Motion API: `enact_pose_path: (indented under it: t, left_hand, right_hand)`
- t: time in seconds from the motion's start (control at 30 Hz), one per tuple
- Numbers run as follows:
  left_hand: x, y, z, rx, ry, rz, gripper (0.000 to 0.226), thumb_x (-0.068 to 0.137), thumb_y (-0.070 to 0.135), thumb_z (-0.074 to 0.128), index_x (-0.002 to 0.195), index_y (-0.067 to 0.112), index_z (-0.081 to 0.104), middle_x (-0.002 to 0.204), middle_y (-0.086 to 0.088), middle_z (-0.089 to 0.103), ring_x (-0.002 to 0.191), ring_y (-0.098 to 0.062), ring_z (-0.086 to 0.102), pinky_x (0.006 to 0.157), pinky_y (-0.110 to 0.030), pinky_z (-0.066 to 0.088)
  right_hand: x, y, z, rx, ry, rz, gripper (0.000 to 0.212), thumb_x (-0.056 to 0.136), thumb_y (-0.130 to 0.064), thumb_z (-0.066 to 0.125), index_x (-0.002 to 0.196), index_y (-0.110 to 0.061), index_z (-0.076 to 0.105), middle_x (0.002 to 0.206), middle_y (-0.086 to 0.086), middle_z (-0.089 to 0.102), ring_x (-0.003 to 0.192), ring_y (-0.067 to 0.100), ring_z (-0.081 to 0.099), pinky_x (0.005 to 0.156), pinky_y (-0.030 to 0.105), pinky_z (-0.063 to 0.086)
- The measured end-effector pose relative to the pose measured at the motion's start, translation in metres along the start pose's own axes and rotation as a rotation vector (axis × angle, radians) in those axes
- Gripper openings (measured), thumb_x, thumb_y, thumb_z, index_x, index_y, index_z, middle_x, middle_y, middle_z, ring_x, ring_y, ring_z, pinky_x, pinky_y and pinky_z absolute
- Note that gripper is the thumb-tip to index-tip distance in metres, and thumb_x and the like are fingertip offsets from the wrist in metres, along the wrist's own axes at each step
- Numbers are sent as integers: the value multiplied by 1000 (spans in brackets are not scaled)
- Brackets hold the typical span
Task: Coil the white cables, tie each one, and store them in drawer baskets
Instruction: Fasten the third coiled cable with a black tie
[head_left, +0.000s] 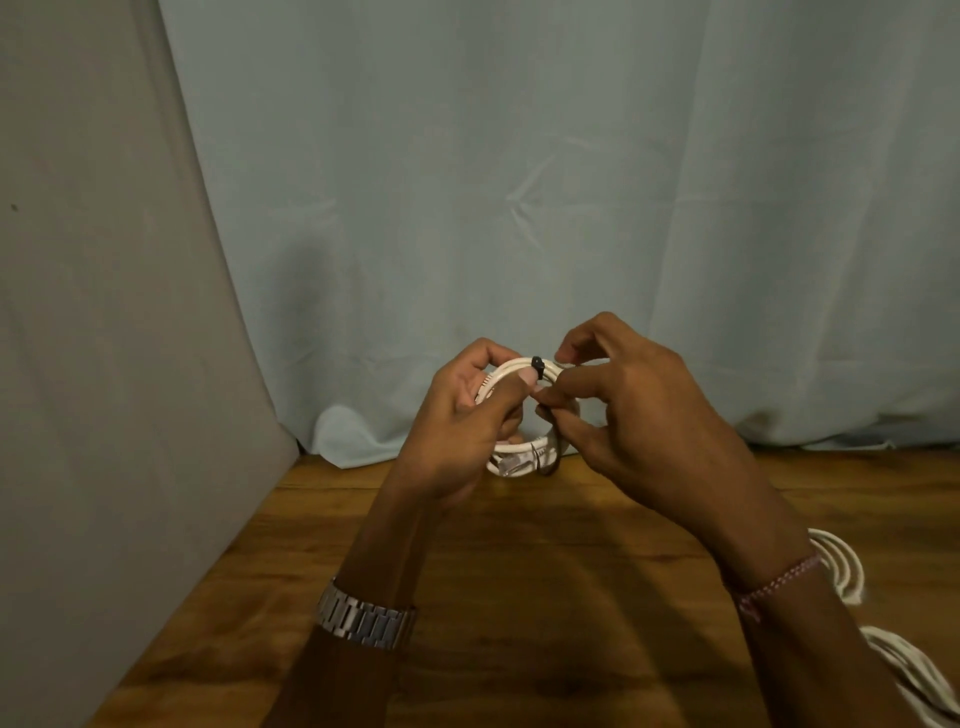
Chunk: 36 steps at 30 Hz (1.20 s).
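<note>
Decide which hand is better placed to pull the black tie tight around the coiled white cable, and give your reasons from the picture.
Probably the right hand: its fingertips already pinch the black tie beside the coiled white cable. The left hand grips the coil itself, thumb pressed on top, so it serves better as the steadying hand.

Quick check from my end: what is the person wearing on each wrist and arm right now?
Both forearms are bare, with no sleeves in view and no gloves. The left hand has a silver metal link watch band on its wrist. The right hand has a thin pink and white braided thread bracelet on its wrist. I see no rings on the fingers.
</note>
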<state>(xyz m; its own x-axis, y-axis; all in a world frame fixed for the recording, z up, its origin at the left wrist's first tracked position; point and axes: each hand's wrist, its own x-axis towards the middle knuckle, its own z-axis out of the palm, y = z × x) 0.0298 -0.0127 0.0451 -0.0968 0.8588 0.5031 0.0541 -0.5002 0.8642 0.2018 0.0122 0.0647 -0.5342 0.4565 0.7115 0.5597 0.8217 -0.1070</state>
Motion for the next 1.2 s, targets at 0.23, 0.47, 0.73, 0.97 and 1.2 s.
enact_pose_path:
  t: [0.23,0.47,0.73,0.97,1.2]
  left_hand:
    - [1,0,-5,39,25,25,11,100,12,58,101,1,61,68,-6,53,53,-10,41,51,-29,33]
    - [1,-3,-3,101,-48,26,14,100,13,59,107,0,61,62,12,60,50,-5,51,51,-25,41]
    - [0,-5,1,209,-90,59,12,100,18,60,105,8,64,79,-2,69,62,-4,61,58,-21,47]
    - [-2,-6,9,230,-131,84,10,100,14,60,107,7,62,71,10,65,56,-3,55,53,-24,46]
    - [-3,-1,8,234,-120,105,12,101,14,58,109,5,60,68,14,64,56,-2,58,52,-20,45]
  right_hand:
    - [0,-2,-9,161,-64,79,28,89,-30,73,117,-31,76,132,-9,65,113,7,61,99,29,54]
    - [8,3,9,344,122,300,42,74,-24,88,99,-21,54,85,-11,65,81,1,65,67,25,58]
    - [7,1,26,91,157,312,40,86,-42,73,113,-25,48,71,-1,66,62,15,61,60,41,56]
    - [5,2,26,-74,89,308,18,91,-29,67,108,-23,67,78,3,68,69,17,56,56,26,41]
    - [9,7,21,137,74,339,24,88,-22,72,112,-24,76,95,-6,76,81,7,63,68,15,49]
